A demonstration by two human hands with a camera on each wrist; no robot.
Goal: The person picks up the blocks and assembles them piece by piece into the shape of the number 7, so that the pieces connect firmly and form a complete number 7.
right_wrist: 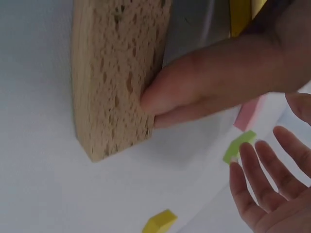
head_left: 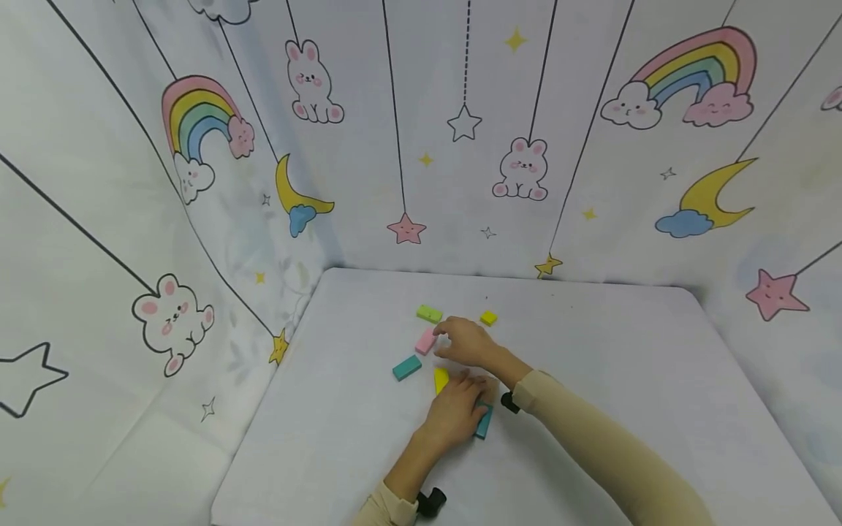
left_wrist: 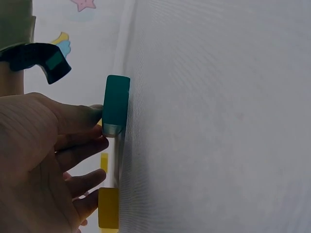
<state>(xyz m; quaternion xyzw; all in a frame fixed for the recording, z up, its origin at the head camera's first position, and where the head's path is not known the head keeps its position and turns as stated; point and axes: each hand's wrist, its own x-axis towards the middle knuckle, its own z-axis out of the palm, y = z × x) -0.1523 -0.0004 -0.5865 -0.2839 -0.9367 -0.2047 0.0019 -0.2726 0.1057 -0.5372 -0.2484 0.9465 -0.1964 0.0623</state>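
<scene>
My left hand (head_left: 452,413) rests low among several blocks, its fingers fairly straight. In the left wrist view the thumb touches a teal block (left_wrist: 116,101), while the little finger reaches a yellow block (left_wrist: 109,208). Fingertips of that hand also meet the side of a bare wooden block (right_wrist: 114,82), seen large in the right wrist view. My right hand (head_left: 468,342) hovers farther out, beside a pink block (head_left: 425,341). Its fingers (right_wrist: 265,191) are spread and loosely bent with nothing between them.
Around the hands on the white table (head_left: 612,351) lie a light green block (head_left: 430,313), a small yellow block (head_left: 488,318) and a second teal block (head_left: 407,367). A patterned cloth wall (head_left: 368,146) rises behind the table's far edge.
</scene>
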